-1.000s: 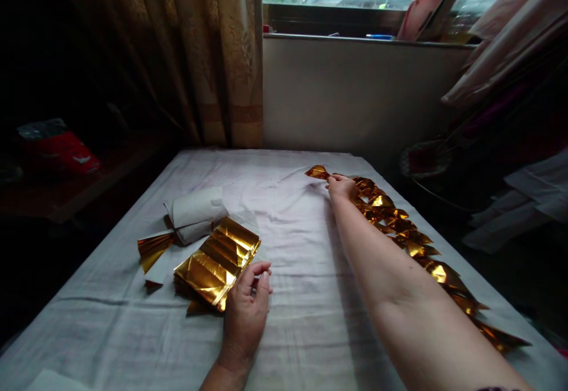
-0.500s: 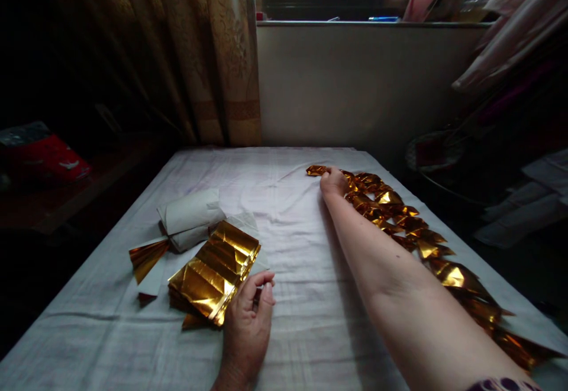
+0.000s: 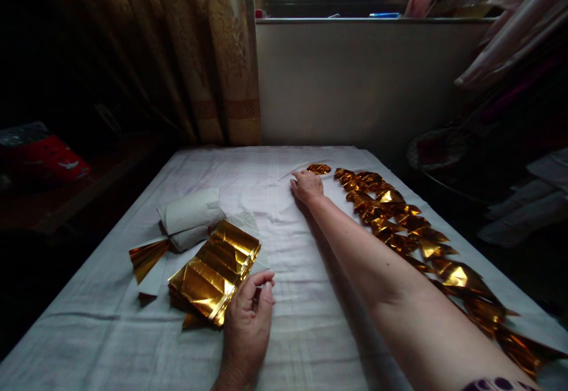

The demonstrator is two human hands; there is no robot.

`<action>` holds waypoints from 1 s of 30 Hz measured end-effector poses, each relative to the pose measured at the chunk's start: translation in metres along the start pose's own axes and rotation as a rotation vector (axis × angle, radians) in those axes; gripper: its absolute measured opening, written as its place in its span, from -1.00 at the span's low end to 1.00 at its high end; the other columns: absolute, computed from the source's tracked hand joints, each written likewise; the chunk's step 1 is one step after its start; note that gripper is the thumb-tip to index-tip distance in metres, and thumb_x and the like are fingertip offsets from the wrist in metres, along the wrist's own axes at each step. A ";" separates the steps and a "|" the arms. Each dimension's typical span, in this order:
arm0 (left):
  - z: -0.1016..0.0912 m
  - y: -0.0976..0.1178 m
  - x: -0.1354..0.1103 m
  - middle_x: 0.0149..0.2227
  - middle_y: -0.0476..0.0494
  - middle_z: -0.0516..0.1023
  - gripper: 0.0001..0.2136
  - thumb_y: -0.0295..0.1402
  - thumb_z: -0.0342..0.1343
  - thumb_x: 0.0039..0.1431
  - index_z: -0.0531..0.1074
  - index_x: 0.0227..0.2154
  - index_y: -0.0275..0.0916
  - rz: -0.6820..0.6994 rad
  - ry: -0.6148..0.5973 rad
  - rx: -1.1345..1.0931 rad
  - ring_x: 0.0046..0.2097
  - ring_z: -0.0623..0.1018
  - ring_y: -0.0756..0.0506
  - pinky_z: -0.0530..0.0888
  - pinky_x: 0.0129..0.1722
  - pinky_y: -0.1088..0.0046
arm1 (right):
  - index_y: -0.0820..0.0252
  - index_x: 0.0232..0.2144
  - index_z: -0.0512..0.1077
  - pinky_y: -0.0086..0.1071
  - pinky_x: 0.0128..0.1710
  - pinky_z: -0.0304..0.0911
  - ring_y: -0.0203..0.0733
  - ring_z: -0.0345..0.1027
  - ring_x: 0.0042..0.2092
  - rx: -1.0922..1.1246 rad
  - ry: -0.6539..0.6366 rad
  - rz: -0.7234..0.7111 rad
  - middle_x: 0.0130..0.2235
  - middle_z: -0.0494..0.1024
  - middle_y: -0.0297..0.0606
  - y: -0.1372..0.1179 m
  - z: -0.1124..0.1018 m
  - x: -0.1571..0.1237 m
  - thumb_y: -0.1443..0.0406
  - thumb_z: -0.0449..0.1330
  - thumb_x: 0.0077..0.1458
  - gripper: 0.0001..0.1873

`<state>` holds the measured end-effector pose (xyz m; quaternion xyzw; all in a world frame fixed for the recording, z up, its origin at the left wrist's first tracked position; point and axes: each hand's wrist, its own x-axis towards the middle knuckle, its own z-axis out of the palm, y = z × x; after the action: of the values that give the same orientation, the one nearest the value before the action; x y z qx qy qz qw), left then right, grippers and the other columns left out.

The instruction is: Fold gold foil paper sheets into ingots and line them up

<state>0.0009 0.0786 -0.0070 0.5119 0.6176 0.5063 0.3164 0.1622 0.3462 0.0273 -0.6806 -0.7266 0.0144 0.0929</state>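
My right hand point(image 3: 306, 186) reaches far across the white cloth point(image 3: 284, 332), fingers loosely curled and holding nothing, just left of a small folded gold piece point(image 3: 318, 169). That piece heads a long row of folded gold foil pieces point(image 3: 402, 225) running down the right side. My left hand point(image 3: 248, 320) rests near the front, its fingers curled against the edge of a stack of gold foil sheets point(image 3: 215, 270).
A folded white paper bundle point(image 3: 190, 219) and a loose gold foil triangle point(image 3: 146, 258) lie left of the stack. A curtain point(image 3: 213, 54) and a wall with a window sill stand behind. A red object point(image 3: 44, 160) sits in the dark at left.
My right hand has let go of the gold piece at the head of the row and drawn leftward away from it. My left hand has stayed by the stack.
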 end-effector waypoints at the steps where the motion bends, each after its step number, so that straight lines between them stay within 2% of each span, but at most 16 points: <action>1: 0.000 -0.002 0.000 -0.36 -0.15 0.61 -0.70 -0.08 0.09 0.19 0.56 -0.24 -0.20 -0.022 -0.001 -0.022 -0.46 0.58 -0.06 0.46 -0.66 0.55 | 0.02 0.19 0.35 -0.26 -0.01 0.22 -0.02 0.38 0.07 -0.004 -0.020 0.017 0.09 0.50 -0.07 -0.005 0.000 0.008 0.21 0.01 0.30 -0.56; 3: -0.001 -0.007 -0.001 -0.32 -0.16 0.60 -0.67 -0.06 0.09 0.20 0.55 -0.21 -0.20 -0.070 -0.006 -0.060 -0.46 0.57 -0.04 0.45 -0.68 0.58 | -0.05 0.29 0.20 -0.28 -0.06 0.26 -0.04 0.44 0.02 -0.012 -0.071 0.044 0.06 0.53 -0.08 -0.011 0.002 0.025 0.28 0.04 0.28 -0.46; 4: -0.002 -0.009 -0.002 -0.30 -0.17 0.60 -0.66 -0.06 0.08 0.21 0.55 -0.19 -0.20 -0.092 -0.009 -0.073 -0.45 0.57 -0.03 0.46 -0.68 0.59 | -0.06 0.30 0.18 -0.28 -0.06 0.27 -0.05 0.45 0.00 -0.017 -0.094 0.054 0.05 0.54 -0.08 -0.013 0.003 0.033 0.32 0.04 0.28 -0.44; 9: -0.002 -0.015 -0.004 -0.28 -0.19 0.59 -0.63 -0.02 0.10 0.20 0.56 -0.17 -0.20 -0.141 -0.003 -0.087 -0.44 0.57 -0.03 0.48 -0.66 0.60 | 0.16 0.06 0.47 -0.24 -0.04 0.30 0.01 0.45 0.03 -0.033 -0.121 0.029 0.03 0.54 0.04 -0.013 0.013 0.055 0.39 0.02 0.26 -0.62; 16: -0.001 -0.012 -0.004 -0.33 -0.17 0.60 -0.62 0.00 0.12 0.18 0.58 -0.21 -0.21 -0.136 0.021 -0.068 -0.48 0.56 -0.03 0.47 -0.69 0.60 | 0.26 0.02 0.44 -0.30 -0.01 0.27 -0.05 0.41 0.05 -0.020 0.035 0.005 0.01 0.53 0.08 -0.011 0.026 0.046 0.44 -0.13 0.31 -0.60; 20: -0.003 -0.014 -0.004 -0.30 -0.17 0.61 -0.66 -0.04 0.11 0.20 0.58 -0.19 -0.20 -0.101 -0.028 -0.043 -0.46 0.57 -0.03 0.49 -0.65 0.59 | 0.21 -0.06 0.48 -0.35 -0.07 0.25 -0.07 0.42 -0.01 0.009 0.059 -0.027 -0.03 0.56 -0.02 -0.006 0.028 0.041 0.35 -0.06 0.32 -0.66; 24: -0.004 -0.018 -0.005 -0.28 -0.17 0.62 -0.67 -0.07 0.10 0.22 0.57 -0.17 -0.19 -0.073 -0.040 -0.039 -0.44 0.57 -0.03 0.49 -0.64 0.59 | 0.14 0.01 0.46 -0.37 -0.09 0.23 -0.10 0.39 -0.04 0.033 0.098 -0.067 -0.04 0.56 -0.12 0.000 0.028 0.028 0.26 -0.02 0.32 -0.67; 27: -0.004 -0.020 -0.004 -0.28 -0.18 0.62 -0.67 -0.07 0.09 0.23 0.57 -0.16 -0.18 -0.068 -0.046 -0.041 -0.43 0.58 -0.04 0.47 -0.66 0.60 | 0.17 0.05 0.43 -0.30 0.02 0.16 -0.06 0.30 0.05 0.030 0.175 -0.063 0.05 0.50 -0.07 0.007 0.024 0.017 0.27 -0.03 0.32 -0.64; 30: -0.004 -0.020 -0.004 -0.27 -0.19 0.62 -0.67 -0.07 0.09 0.23 0.57 -0.16 -0.18 -0.067 -0.056 -0.035 -0.42 0.59 -0.05 0.47 -0.66 0.59 | 0.16 0.18 0.33 -0.15 0.10 0.08 0.05 0.15 0.18 -0.007 0.249 -0.017 0.22 0.31 0.02 0.018 0.014 0.018 0.34 -0.02 0.29 -0.57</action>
<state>-0.0077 0.0748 -0.0254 0.4990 0.6166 0.4916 0.3593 0.1762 0.3673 0.0126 -0.6715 -0.7151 -0.0734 0.1800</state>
